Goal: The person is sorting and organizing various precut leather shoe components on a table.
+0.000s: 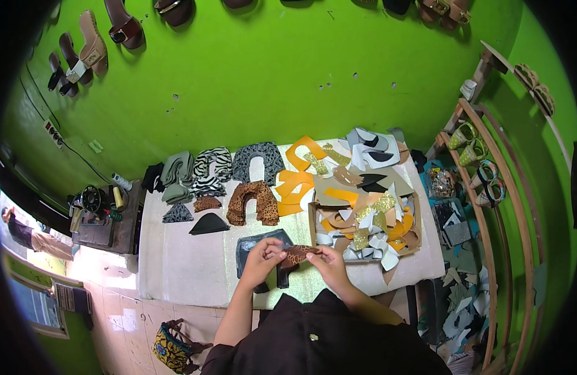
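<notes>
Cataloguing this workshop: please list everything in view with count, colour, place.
Patterned piece: one, brown, between both hands
Dark pieces: several, black, beneath the hands
Material stacks: five, black, green-grey, zebra, grey, brown, table's left
Small wedges: three, grey, brown, black, table's left
Box: one, brown, table's right
Scraps: many, mixed, in and around box
Table: one, pale, centre
Sandals: many, mixed, wall and right
Rack: one, wooden brown, right
Spools: several, mixed, far left
Bench: one, dark, left
Bag: one, multicoloured, floor
Walls: several, green, around
Left hand: one, bare, piece's left
Right hand: one, bare, piece's right
</notes>
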Motion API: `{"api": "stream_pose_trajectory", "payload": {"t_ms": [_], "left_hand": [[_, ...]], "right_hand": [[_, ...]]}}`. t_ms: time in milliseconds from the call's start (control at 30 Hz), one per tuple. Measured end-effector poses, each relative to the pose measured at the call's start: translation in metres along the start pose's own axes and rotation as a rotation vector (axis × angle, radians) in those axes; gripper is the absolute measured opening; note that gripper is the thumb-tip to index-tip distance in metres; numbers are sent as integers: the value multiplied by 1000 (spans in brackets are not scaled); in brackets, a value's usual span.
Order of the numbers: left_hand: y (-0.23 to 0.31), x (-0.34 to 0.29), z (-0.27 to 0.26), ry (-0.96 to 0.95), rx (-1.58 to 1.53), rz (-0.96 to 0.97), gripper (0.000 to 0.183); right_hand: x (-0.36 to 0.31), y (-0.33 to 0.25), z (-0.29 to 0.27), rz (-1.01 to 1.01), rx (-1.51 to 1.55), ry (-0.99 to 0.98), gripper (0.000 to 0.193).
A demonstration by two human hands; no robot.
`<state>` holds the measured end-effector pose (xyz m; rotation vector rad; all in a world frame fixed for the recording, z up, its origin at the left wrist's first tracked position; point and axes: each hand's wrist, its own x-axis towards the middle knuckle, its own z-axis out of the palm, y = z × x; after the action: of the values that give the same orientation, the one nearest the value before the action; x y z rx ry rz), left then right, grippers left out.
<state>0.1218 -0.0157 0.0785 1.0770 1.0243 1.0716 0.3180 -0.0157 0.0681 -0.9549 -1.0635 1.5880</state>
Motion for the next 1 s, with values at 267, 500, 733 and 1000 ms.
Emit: {"api": "stream_pose_trajectory", "payload": {"t_ms": [267, 500, 733, 1000], "left_hand": [[16, -2, -32, -2, 283, 71, 6], [27, 27, -138, 288, 830, 320, 15], [-13, 89, -284, 285, 876, 221, 18], [-25, 126, -314, 226, 1096, 100, 17]], "right_hand": [[7, 11, 2, 11, 21, 146, 10], [15, 20, 8, 22, 4, 271, 9], [11, 34, 56, 4, 20, 399, 9], [1, 42, 92, 0, -6, 561, 8]]}}
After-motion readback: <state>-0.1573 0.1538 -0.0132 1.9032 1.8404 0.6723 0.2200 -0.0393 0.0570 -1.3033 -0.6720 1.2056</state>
